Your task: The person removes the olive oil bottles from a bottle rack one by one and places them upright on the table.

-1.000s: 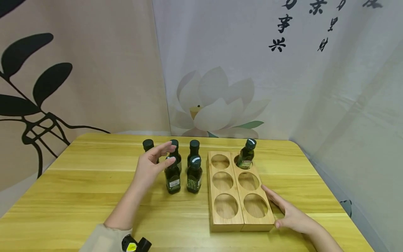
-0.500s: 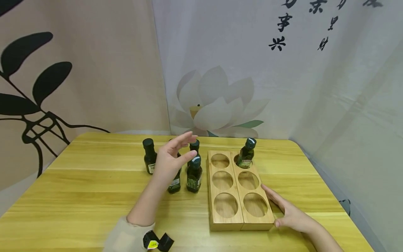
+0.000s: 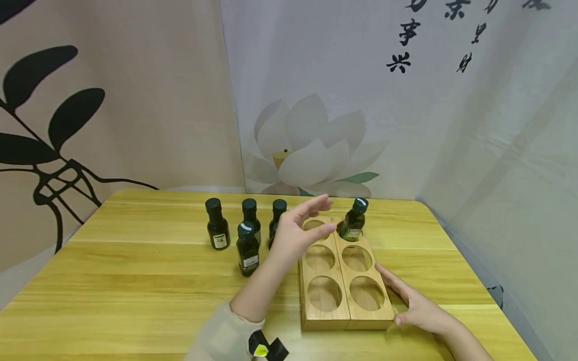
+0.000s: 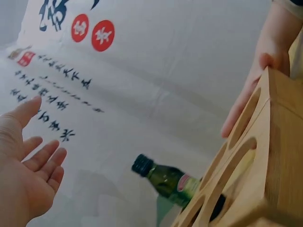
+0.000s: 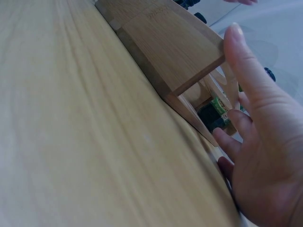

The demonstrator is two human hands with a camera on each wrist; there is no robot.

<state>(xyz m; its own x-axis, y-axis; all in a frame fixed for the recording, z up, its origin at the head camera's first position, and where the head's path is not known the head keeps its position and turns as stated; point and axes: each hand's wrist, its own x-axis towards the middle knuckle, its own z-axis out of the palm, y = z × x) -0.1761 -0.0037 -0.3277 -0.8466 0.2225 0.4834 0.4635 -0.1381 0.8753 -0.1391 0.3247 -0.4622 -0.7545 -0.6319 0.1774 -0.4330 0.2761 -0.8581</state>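
Note:
My left hand [image 3: 295,233] hangs above the left column of a wooden rack [image 3: 324,316], fingers and thumb spread with nothing between them. In the left wrist view the same hand [image 4: 28,175] shows its bare palm. One dark green bottle [image 3: 353,223] with a black cap leans slightly in the rack's far right hole; the other visible holes hold nothing. My right hand [image 3: 417,306] rests along the rack's right side, fingers fairly straight, thumb at the near corner. More dark bottles stand left of the rack, among them a front one [image 3: 248,250] and a leftmost one [image 3: 218,230].
A back bottle [image 3: 250,218] stands behind the front one, and another bottle [image 3: 276,218] is partly behind my left hand. My left forearm blocks the view of the spot before it. A printed curtain [image 3: 334,125] hangs behind the wooden table [image 3: 135,281].
My left hand has moved right, from over the bottles to over the rack, still holding nothing. The right hand and the rack stay in place.

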